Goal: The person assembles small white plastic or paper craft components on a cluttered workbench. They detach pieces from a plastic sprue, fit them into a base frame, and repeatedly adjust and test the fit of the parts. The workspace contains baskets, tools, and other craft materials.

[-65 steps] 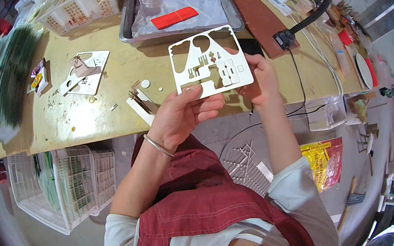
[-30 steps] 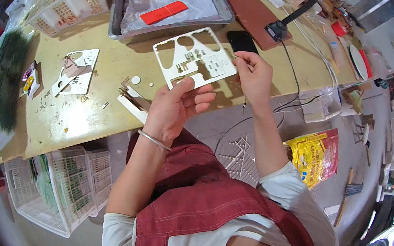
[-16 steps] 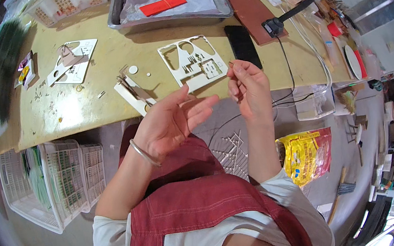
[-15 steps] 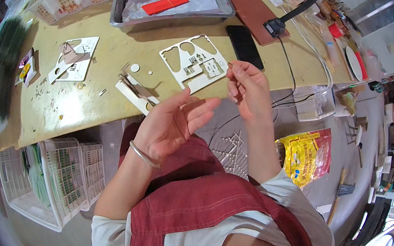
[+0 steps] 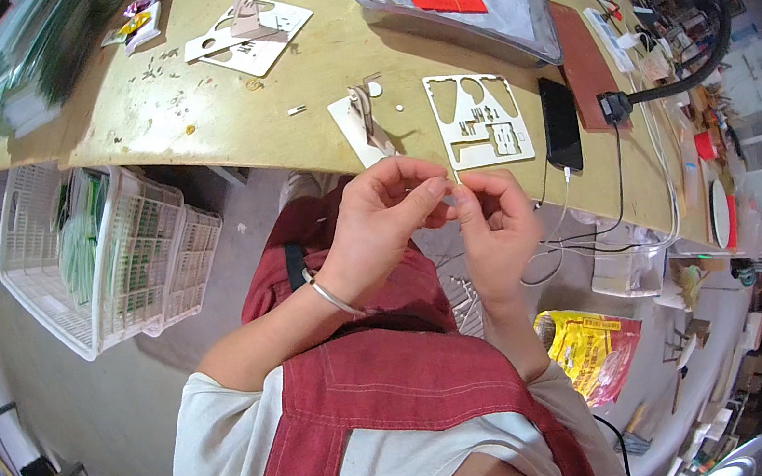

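Observation:
My left hand [image 5: 389, 222], with a bangle [image 5: 335, 297] at its wrist, has its thumb and fingers pinched together. Touching or nearly touching it, my right hand [image 5: 499, 226] also pinches at the fingertips. A small, thin, pale sliver [image 5: 455, 175] shows at the right thumb and finger; its kind is too small to tell. Just beyond the hands lies a white board with cut-outs [image 5: 515, 112]. To its left is a partly assembled piece [image 5: 349, 130] of pale board with thin upright parts. A white disc [image 5: 375, 89] lies by it.
Farther left lies another cut-out sheet [image 5: 289, 35] with loose parts on it. A grey tray [image 5: 469, 29] holds a red packet [image 5: 447, 1]. A black phone [image 5: 561, 127] with a cable lies right, near a bent black lamp arm [image 5: 691, 84]. White baskets [image 5: 94, 278] stand below the table's left edge.
My left hand has gone from open, fingers spread, to a pinch against the right fingertips. The view has turned, so the table things appear farther right.

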Demonstrator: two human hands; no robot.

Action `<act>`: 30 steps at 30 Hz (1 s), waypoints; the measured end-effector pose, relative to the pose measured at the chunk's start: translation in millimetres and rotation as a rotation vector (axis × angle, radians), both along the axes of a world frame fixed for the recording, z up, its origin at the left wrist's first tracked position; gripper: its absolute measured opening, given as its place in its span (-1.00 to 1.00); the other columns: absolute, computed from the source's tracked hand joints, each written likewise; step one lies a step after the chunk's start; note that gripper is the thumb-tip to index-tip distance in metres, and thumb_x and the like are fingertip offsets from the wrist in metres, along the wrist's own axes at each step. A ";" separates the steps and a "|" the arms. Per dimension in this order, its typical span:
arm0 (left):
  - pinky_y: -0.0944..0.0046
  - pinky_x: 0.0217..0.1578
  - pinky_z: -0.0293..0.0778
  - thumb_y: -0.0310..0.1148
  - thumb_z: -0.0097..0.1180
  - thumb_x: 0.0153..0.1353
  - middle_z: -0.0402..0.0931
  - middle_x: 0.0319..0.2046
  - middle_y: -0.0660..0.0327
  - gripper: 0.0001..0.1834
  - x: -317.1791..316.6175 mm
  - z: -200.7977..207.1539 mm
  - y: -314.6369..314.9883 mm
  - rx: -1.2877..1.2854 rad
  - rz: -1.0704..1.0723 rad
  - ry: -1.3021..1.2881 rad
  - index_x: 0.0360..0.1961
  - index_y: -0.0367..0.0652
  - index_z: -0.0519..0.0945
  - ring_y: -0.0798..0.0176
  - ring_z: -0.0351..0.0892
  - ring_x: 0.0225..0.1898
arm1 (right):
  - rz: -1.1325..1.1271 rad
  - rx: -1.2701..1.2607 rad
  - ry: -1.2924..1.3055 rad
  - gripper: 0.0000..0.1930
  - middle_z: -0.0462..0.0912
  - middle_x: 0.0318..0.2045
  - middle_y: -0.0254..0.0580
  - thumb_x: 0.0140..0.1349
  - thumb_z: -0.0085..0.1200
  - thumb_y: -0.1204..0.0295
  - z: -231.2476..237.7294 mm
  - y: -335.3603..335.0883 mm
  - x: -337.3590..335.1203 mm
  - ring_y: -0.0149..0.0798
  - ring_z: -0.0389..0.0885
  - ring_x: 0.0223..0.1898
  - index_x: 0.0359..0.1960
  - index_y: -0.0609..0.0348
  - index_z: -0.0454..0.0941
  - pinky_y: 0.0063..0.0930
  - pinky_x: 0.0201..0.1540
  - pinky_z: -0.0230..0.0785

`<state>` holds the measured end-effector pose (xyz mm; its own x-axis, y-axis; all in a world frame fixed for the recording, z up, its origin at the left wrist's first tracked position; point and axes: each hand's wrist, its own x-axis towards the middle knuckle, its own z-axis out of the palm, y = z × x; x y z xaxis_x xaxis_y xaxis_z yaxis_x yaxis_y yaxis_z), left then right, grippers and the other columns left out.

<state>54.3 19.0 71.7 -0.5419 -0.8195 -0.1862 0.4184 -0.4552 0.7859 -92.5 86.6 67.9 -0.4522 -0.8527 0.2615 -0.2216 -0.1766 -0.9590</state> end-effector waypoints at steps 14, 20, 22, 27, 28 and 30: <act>0.40 -0.21 0.64 -0.36 0.26 0.55 0.75 -0.22 0.28 -0.84 50.2 -35.3 -21.0 0.033 0.072 -0.032 -0.01 -0.23 0.65 0.44 0.69 -0.25 | 0.012 0.166 0.576 -0.64 0.61 -0.31 -0.18 0.34 0.37 0.51 -0.7 -31.2 24.1 -0.30 0.60 -0.36 0.15 0.27 0.69 -0.35 -0.34 0.43; 0.39 -0.20 0.65 -0.47 0.28 0.50 0.76 -0.21 0.23 -0.87 51.1 -53.2 -45.9 -0.303 0.247 -0.227 -0.04 -0.33 0.69 0.45 0.71 -0.26 | 0.039 0.240 0.669 -0.61 0.63 -0.33 -0.09 0.39 0.33 0.38 -21.5 -60.7 20.2 -0.11 0.65 -0.37 0.20 0.27 0.68 -0.21 -0.29 0.50; 0.37 -0.22 0.65 -0.49 0.30 0.47 0.77 -0.23 0.22 -0.86 48.1 -54.5 -52.5 -0.442 0.305 -0.309 -0.05 -0.36 0.70 0.43 0.72 -0.26 | 0.036 0.199 0.636 -0.65 0.66 -0.32 -0.07 0.41 0.31 0.40 -29.9 -64.7 22.5 -0.10 0.67 -0.38 0.16 0.28 0.70 -0.21 -0.29 0.52; 0.25 -0.27 0.64 -0.49 0.35 0.41 0.78 -0.28 0.07 -0.85 43.8 -64.1 -66.9 -0.669 0.401 -0.520 -0.07 -0.33 0.74 0.30 0.75 -0.33 | 0.010 0.136 0.607 -0.77 0.73 -0.32 -0.01 0.44 0.28 0.43 -40.6 -67.0 24.4 -0.08 0.74 -0.38 0.02 0.30 0.75 -0.23 -0.28 0.57; 0.23 -0.28 0.63 -0.49 0.36 0.40 0.77 -0.29 0.04 -0.85 42.6 -64.6 -68.4 -0.714 0.422 -0.559 -0.07 -0.31 0.74 0.27 0.75 -0.34 | 0.004 0.099 0.597 -0.78 0.74 -0.33 -0.01 0.44 0.28 0.44 -44.6 -67.2 23.8 -0.08 0.75 -0.38 0.01 0.30 0.76 -0.23 -0.27 0.57; 0.31 -0.24 0.63 -0.47 0.36 0.43 0.77 -0.29 0.13 -0.87 41.5 -63.0 -70.7 -0.738 0.403 -0.632 -0.08 -0.30 0.75 0.37 0.73 -0.32 | -0.008 0.022 0.576 -0.80 0.75 -0.34 0.00 0.43 0.29 0.45 -54.6 -68.8 22.3 -0.08 0.77 -0.36 -0.02 0.31 0.76 -0.25 -0.26 0.59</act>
